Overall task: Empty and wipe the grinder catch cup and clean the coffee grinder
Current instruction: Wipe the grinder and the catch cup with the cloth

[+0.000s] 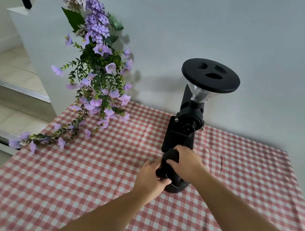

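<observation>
- A bench (57,190) under a red-and-white checked cloth stands against a pale wall.
- A spray of purple artificial flowers (93,79) droops over the bench's far left corner.
- The black coffee grinder (186,124), with a clear hopper and round lid (210,75), stands at the far edge.
- The black catch cup (175,187) sits on the cloth just in front of the grinder.
- The right hand (186,165) closes over a dark cloth (170,157) at the cup.
- The left hand (150,178) grips the cup's near side.

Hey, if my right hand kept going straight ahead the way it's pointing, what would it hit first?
Most likely the black coffee grinder's base, just beyond the right hand, which grips a black cloth. Depth is unclear from this single view.
</observation>
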Action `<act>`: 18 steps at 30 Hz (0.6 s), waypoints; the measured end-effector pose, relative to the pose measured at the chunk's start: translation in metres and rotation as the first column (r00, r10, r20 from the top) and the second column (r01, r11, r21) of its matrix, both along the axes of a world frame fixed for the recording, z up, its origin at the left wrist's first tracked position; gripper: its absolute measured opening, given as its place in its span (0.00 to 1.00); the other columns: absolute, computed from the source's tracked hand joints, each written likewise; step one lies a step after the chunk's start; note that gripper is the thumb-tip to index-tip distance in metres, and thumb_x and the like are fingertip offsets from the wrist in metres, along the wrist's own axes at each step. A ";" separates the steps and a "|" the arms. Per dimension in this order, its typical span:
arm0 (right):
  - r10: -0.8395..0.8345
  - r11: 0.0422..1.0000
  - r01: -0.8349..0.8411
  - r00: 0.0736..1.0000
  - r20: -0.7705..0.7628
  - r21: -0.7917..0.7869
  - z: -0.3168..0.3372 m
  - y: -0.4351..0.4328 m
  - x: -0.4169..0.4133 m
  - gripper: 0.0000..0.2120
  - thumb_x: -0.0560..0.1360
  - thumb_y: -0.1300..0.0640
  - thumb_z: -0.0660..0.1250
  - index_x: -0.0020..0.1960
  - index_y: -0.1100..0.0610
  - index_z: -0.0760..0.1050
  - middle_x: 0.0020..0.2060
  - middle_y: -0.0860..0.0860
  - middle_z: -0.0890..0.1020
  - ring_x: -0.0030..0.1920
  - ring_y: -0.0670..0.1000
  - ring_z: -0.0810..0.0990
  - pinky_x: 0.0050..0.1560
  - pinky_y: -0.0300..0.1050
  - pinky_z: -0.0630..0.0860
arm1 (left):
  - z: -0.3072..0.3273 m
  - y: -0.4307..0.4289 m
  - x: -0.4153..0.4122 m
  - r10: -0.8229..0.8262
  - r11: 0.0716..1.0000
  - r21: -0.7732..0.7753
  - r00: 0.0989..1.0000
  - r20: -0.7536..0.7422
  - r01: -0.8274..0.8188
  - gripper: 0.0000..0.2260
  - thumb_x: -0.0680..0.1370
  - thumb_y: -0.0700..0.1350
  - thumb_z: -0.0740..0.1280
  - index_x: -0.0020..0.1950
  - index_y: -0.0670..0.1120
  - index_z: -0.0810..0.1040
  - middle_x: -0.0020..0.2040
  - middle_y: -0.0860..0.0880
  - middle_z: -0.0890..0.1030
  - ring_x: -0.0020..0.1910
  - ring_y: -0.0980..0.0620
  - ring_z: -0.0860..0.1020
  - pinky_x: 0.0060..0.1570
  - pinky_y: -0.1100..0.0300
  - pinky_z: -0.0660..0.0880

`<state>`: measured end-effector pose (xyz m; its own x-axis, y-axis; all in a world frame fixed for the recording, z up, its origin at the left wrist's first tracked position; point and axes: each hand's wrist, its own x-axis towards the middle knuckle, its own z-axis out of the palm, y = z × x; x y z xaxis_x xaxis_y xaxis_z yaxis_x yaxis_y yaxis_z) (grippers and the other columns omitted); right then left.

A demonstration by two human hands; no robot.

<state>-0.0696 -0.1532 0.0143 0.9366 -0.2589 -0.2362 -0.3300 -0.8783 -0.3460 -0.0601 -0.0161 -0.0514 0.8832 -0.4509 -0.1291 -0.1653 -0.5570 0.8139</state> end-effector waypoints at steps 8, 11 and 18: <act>0.094 0.906 -0.101 0.995 -0.038 -0.412 0.005 -0.006 -0.002 0.16 0.74 0.62 0.64 0.61 0.56 0.69 0.55 0.54 0.75 0.55 0.56 0.73 0.49 0.47 0.75 | -0.002 0.000 -0.002 0.000 1.000 0.018 1.000 0.007 0.000 0.27 0.74 0.51 0.73 0.71 0.59 0.69 0.56 0.54 0.73 0.49 0.56 0.78 0.54 0.64 0.78; -0.030 0.946 0.058 0.995 0.091 -0.318 -0.004 -0.003 -0.007 0.13 0.74 0.65 0.62 0.58 0.58 0.68 0.50 0.54 0.78 0.50 0.55 0.75 0.46 0.46 0.74 | -0.002 -0.001 -0.002 0.002 1.000 0.003 1.000 0.018 -0.002 0.24 0.74 0.50 0.72 0.69 0.59 0.70 0.56 0.53 0.75 0.48 0.60 0.76 0.48 0.69 0.74; 0.069 0.997 -0.060 0.982 0.174 -0.057 -0.022 0.009 -0.017 0.20 0.77 0.64 0.58 0.65 0.48 0.70 0.57 0.49 0.77 0.56 0.53 0.71 0.55 0.47 0.73 | -0.002 -0.003 0.000 0.023 1.000 0.002 1.000 0.016 -0.023 0.20 0.74 0.48 0.72 0.65 0.56 0.74 0.51 0.56 0.73 0.48 0.58 0.72 0.48 0.70 0.70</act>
